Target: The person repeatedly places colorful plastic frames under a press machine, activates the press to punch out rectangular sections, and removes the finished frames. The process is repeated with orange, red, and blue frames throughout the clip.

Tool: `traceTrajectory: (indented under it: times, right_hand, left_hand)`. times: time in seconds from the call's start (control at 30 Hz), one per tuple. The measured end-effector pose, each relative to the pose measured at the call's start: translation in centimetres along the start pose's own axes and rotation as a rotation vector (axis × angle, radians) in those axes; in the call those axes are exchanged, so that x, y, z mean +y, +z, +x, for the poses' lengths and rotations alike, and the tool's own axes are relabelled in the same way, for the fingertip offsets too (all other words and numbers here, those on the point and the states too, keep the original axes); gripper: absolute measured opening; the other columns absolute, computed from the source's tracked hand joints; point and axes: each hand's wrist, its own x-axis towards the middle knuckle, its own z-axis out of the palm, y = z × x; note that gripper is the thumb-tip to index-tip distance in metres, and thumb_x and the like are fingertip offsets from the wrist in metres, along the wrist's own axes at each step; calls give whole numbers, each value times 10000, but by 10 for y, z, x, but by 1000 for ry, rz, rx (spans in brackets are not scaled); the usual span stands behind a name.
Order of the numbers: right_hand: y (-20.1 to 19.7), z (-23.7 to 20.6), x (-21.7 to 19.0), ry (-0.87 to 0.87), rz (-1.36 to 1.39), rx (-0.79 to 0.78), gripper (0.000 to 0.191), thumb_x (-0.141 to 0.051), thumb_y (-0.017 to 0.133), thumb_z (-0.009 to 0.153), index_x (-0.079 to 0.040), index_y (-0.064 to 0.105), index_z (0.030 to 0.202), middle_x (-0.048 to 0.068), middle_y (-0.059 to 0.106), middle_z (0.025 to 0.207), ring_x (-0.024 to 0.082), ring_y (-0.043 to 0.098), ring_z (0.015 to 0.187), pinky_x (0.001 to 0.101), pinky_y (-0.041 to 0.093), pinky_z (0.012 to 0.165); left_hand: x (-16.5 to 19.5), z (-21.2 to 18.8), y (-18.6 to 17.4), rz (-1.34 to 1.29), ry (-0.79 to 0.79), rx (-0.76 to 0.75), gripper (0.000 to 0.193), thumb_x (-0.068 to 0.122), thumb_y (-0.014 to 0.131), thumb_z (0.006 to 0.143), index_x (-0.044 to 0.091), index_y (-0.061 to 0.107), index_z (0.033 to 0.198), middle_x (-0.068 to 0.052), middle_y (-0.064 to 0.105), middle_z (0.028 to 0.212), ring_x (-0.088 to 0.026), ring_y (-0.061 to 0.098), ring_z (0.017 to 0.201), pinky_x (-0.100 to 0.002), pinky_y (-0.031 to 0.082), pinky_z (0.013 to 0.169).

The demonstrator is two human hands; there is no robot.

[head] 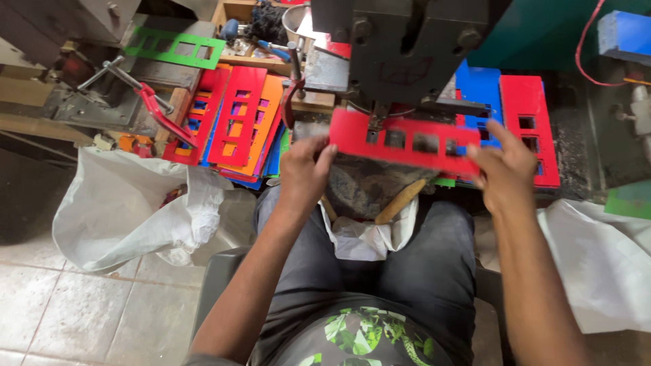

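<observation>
A: Fingers of the left hand (303,171) and right hand (503,169) pinch the red plate (407,141) by its ends.
B: Yes, likely to steady it under the press head (400,54) between them.

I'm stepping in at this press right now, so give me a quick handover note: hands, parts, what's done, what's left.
Left hand: grips the left end of the red plastic strip.
Right hand: grips its right end.
The strip lies flat under the press head, across the work area.
Done: the strip already shows several square holes along its length. A pile of punched panels, red, orange and blue, sits to the left; a red panel and blue panel with holes lie to the right.
Left: the strip is still in the press, not yet on either pile.
A white bag stands open at the left.
</observation>
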Motion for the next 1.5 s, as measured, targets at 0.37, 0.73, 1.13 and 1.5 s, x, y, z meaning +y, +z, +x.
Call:
traceTrajectory:
  times: [0.37,0.73,1.13,1.5]
  right_hand:
    - [86,-127,36,589,-63,-717,405,-77,746,818,-30,703,1218,64,722,766,90,592,516,231,417,408]
    - [227,-144,67,468,-94,-845,158,-91,681,948,28,645,1046,61,701,806,110,670,613,253,535,505]
    - [270,-128,63,454,75,-757,224,-56,653,948,35,629,1151,72,710,844,120,650,635,267,539,548]
    - [399,-90,80,448,273,-635,234,-54,665,935,33,612,1145,57,689,838,165,695,690,312,600,620]
  left_hand:
    - [-103,-7,-92,-454,-525,-206,230,120,749,906,-27,789,1078,-68,759,830,-105,677,689,-266,553,625]
    - [-158,72,-124,624,87,-199,341,259,856,733,-15,719,884,-195,664,1064,-404,605,1042,-477,500,910]
    - [-187,70,-138,220,33,68,124,49,642,964,-34,695,1039,-205,711,1118,-389,679,1070,-463,533,963]
    - [-166,29,-173,264,4,137,276,86,697,929,-50,688,1170,-239,685,1248,-397,662,1169,-446,519,1026]
